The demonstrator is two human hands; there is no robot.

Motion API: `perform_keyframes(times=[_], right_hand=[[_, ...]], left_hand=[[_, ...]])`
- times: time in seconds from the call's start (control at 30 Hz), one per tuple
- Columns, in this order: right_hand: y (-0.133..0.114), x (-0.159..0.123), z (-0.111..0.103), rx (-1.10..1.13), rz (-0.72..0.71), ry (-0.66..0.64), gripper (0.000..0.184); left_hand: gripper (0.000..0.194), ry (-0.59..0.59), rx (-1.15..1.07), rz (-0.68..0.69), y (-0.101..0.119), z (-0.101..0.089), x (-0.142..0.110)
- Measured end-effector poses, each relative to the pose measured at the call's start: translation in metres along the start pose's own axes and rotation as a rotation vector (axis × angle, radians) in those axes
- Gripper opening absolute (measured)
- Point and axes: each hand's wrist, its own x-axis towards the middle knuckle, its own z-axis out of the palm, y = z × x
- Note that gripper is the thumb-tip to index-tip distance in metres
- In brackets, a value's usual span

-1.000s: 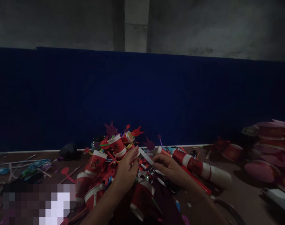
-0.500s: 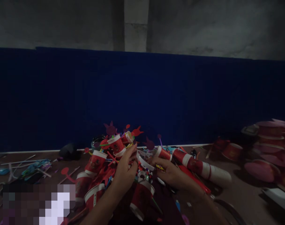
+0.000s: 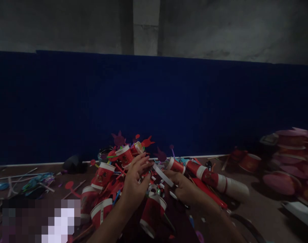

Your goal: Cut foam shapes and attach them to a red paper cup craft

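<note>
Between my two hands a narrow white strip (image 3: 163, 175) slants down to the right, above a heap of red paper cups. My right hand (image 3: 183, 186) is closed, its fingers pinching the lower end of this strip. My left hand (image 3: 136, 179) has its fingers stretched out and its thumb apart. Its fingertips come close to the strip's upper end; whether they touch it I cannot tell. Below the hands lies a red cup (image 3: 153, 214) on its side, with a small shiny ring-shaped thing (image 3: 153, 190) just above it.
More red cups (image 3: 103, 173) with colourful sticks and cut-outs pile up to the left. A nested row of cups (image 3: 214, 179) lies to the right. Pink and red containers (image 3: 292, 145) stack at far right. A blue panel (image 3: 154, 101) rises behind the table.
The white strip has turned and now shows straighter and more clearly. My left hand's fingers have spread and shifted slightly. My right hand has moved little.
</note>
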Motion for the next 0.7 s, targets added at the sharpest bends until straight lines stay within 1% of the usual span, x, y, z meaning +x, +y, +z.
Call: perform_keyframes(times=[0.1, 0.2, 0.27, 0.3, 0.37, 0.47, 0.5, 0.57, 0.63, 0.7], right_hand=[[-0.003, 0.000, 0.000, 0.033, -0.020, -0.012, 0.035], [-0.006, -0.003, 0.001, 0.076, 0.064, 0.021, 0.035], [-0.010, -0.005, 0.002, 0.112, 0.142, 0.045, 0.033], [-0.012, -0.005, 0.001, 0.147, 0.168, 0.050, 0.032], [-0.015, -0.006, 0.000, 0.265, 0.184, 0.030, 0.030], [-0.017, -0.006, -0.003, 0.471, 0.126, -0.001, 0.022], [-0.017, -0.006, -0.004, 0.507, 0.108, 0.001, 0.022], [-0.016, -0.006, -0.005, 0.518, 0.100, 0.022, 0.027], [-0.015, -0.006, -0.004, 0.483, 0.119, 0.034, 0.030], [-0.012, -0.006, -0.001, 0.431, 0.139, 0.047, 0.030]], left_hand=[[0.035, -0.009, 0.106, 0.009, 0.002, -0.003, 0.001], [0.035, -0.020, 0.275, 0.063, 0.003, -0.005, 0.003], [0.031, -0.043, 0.327, 0.066, 0.003, -0.005, 0.004], [0.027, -0.046, 0.323, 0.038, 0.002, -0.005, 0.004], [0.020, -0.027, 0.272, -0.069, -0.001, -0.005, 0.004], [0.022, 0.012, 0.132, -0.230, -0.008, -0.004, 0.004], [0.023, 0.011, 0.088, -0.263, -0.010, -0.004, 0.004], [0.026, 0.004, 0.043, -0.298, -0.011, -0.003, 0.003], [0.033, 0.003, 0.105, -0.269, -0.010, -0.003, 0.002], [0.044, -0.019, 0.273, -0.132, -0.004, -0.004, 0.001]])
